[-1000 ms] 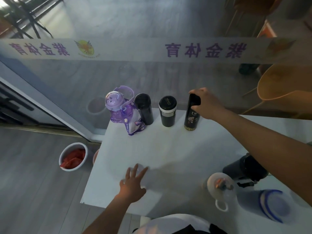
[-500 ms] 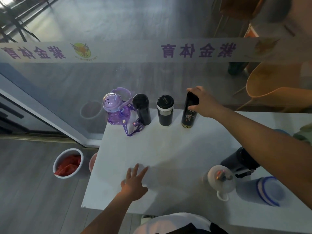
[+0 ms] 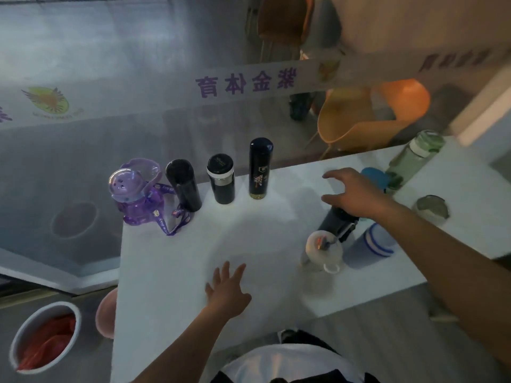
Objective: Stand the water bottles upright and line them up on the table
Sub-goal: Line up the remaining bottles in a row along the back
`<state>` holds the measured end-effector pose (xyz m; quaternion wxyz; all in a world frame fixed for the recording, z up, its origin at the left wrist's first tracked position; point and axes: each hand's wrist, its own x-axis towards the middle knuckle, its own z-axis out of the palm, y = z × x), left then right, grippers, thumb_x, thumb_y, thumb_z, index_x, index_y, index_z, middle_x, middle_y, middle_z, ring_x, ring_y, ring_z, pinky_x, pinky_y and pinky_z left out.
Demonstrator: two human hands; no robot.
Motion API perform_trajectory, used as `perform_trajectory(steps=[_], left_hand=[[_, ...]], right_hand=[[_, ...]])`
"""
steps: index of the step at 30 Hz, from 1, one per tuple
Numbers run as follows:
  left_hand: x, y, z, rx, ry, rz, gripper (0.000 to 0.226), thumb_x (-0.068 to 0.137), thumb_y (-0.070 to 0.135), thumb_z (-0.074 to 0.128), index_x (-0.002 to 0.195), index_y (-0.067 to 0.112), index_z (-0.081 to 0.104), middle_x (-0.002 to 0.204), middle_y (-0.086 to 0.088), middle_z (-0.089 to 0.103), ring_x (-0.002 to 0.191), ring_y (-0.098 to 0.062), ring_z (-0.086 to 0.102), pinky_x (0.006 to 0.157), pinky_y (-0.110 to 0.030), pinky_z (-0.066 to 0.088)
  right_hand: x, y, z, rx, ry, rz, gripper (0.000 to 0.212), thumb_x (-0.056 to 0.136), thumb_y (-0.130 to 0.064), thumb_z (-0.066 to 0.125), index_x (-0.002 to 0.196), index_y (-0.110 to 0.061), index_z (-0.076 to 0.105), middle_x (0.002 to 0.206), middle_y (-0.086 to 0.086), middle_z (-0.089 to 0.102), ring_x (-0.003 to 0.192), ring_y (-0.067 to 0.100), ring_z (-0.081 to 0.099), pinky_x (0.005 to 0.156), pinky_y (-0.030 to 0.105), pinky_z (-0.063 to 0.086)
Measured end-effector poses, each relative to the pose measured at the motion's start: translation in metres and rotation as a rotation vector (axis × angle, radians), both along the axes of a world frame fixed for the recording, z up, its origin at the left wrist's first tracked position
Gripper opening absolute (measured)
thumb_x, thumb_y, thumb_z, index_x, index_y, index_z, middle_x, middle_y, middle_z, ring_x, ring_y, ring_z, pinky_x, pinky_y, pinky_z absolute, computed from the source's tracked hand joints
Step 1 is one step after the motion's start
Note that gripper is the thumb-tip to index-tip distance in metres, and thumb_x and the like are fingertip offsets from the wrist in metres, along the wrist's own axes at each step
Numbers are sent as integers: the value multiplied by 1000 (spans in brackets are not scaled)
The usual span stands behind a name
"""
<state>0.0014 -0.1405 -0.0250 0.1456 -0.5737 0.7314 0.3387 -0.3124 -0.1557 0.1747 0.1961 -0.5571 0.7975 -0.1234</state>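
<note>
Several bottles stand upright in a row along the far edge of the white table (image 3: 171, 272): a purple bottle (image 3: 135, 200) with a strap, a black flask (image 3: 184, 185), a black tumbler with a white band (image 3: 221, 179) and a tall dark bottle (image 3: 260, 168). My right hand (image 3: 354, 193) hovers with fingers spread over a dark bottle lying on its side (image 3: 336, 221), holding nothing. Next to it lie a clear bottle with a white lid (image 3: 322, 248) and a blue-and-white bottle (image 3: 370, 246). My left hand (image 3: 226, 291) rests flat on the table.
A blue-lidded bottle (image 3: 374, 178) and a green bottle (image 3: 414, 156) sit at the far right, with a round lid (image 3: 431, 207) nearby. A glass wall rises right behind the table. A white bin (image 3: 44, 338) stands on the floor at the left, an orange chair (image 3: 367, 120) beyond the glass.
My right hand let go of the tall dark bottle, which stays upright, and moved right and nearer to above the lying dark bottle. The view swung right; my left hand stayed flat.
</note>
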Motion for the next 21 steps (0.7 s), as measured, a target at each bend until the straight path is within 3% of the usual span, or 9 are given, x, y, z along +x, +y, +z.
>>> perform_trajectory(steps=[3, 8, 14, 18, 21], left_hand=[[-12, 12, -6, -30, 27, -70, 82, 89, 39, 57, 154, 44, 6, 164, 1, -14, 151, -29, -12, 120, -55, 3], [-34, 28, -13, -62, 8, -104, 85, 89, 41, 56, 154, 44, 1, 164, 0, -16, 150, -30, -13, 120, -56, 2], [-50, 25, -15, -57, -41, -41, 86, 89, 42, 57, 154, 45, 0, 164, 1, -17, 151, -28, -12, 119, -58, 7], [-66, 21, -15, -36, -79, 54, 86, 88, 44, 57, 153, 45, 2, 164, 2, -17, 151, -26, -13, 117, -60, 9], [-77, 22, -16, -37, -94, 113, 85, 88, 44, 57, 153, 48, 3, 164, 3, -17, 151, -26, -14, 116, -62, 9]], right_hand=[[-9, 39, -7, -1, 8, -64, 66, 78, -31, 76, 137, -26, 47, 139, 8, 47, 122, 27, 49, 99, 37, 41], [-26, 64, -22, 71, 63, -87, 85, 73, -35, 80, 144, -36, 33, 150, 10, 35, 129, 32, 44, 103, 42, 41], [-42, 37, -36, 160, 105, 18, 78, 79, -36, 72, 145, -36, 30, 151, 8, 32, 129, 30, 45, 99, 39, 43], [-53, 17, -46, 169, 115, 185, 64, 81, -29, 69, 138, -28, 40, 130, 9, 47, 110, 27, 55, 81, 27, 43], [-68, 1, -48, 154, 91, 264, 59, 78, -31, 70, 132, -29, 47, 122, 8, 49, 102, 26, 56, 76, 26, 43]])
